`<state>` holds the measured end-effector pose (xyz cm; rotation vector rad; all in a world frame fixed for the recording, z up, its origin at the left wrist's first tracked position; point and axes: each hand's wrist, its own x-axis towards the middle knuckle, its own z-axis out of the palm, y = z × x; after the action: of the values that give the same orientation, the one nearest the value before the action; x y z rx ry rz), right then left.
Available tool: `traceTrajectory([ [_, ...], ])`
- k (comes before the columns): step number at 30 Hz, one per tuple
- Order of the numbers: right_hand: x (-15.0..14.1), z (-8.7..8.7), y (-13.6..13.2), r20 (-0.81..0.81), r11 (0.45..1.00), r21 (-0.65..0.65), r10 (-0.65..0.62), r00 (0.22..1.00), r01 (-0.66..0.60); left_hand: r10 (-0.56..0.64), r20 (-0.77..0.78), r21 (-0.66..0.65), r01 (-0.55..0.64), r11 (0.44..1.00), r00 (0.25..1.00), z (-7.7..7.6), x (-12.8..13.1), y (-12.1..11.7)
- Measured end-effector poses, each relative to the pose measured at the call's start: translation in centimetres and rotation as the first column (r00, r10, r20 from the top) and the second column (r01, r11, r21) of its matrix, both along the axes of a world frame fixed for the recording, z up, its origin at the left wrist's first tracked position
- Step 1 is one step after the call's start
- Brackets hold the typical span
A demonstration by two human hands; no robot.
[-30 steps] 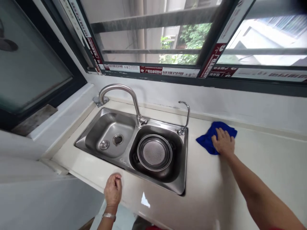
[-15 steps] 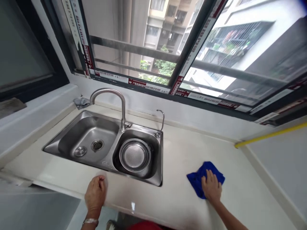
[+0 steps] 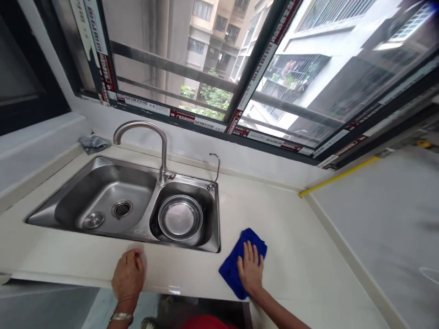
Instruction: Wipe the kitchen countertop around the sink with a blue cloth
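Note:
My right hand (image 3: pixel 250 269) lies flat with fingers spread on a blue cloth (image 3: pixel 240 260), pressing it to the cream countertop (image 3: pixel 291 256) just right of the sink's front corner. My left hand (image 3: pixel 128 276) rests on the counter's front edge below the double steel sink (image 3: pixel 103 201), fingers curled loosely down with nothing visible in them; a metal bracelet sits on that wrist.
A round metal strainer basket (image 3: pixel 180 218) fills the sink's right bowl. A tall curved faucet (image 3: pixel 151 137) and a small thin tap (image 3: pixel 216 167) stand behind the bowls. A grey rag (image 3: pixel 93 143) lies at the back left corner. A barred window runs along the back wall.
My right hand has slid the blue cloth from the back of the counter toward the front edge and left, close to the sink. My left hand stays on the front edge. The view has turned right.

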<state>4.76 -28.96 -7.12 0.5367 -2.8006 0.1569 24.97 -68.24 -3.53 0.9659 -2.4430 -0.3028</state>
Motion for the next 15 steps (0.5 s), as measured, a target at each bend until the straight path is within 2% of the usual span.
traceTrajectory([
  [3, -0.2, 1.6, -4.0, 0.055, 0.993, 0.072, 0.086, 0.995, -0.089, -0.025, 0.019, -0.022, 0.026, 0.999, 1.0, -0.2, 0.0, -0.3],
  [6, -2.1, 3.3, -7.6, 0.113, 0.984, 0.12, 0.115, 0.987, -0.129, -0.049, 0.035, 0.014, 0.049, 0.999, 0.998, -0.7, 0.0, -0.6],
  [10, -6.3, 4.7, -11.1, 0.173, 0.982, 0.106, 0.135, 0.976, -0.154, -0.026, 0.038, 0.118, 0.022, 0.993, 0.999, -0.8, 0.0, -0.8],
  [15, -12.5, 5.2, -14.0, 0.204, 0.984, 0.044, 0.161, 0.966, -0.173, 0.041, 0.115, 0.336, -0.078, 0.939, 0.993, 0.5, -0.1, -0.8],
])
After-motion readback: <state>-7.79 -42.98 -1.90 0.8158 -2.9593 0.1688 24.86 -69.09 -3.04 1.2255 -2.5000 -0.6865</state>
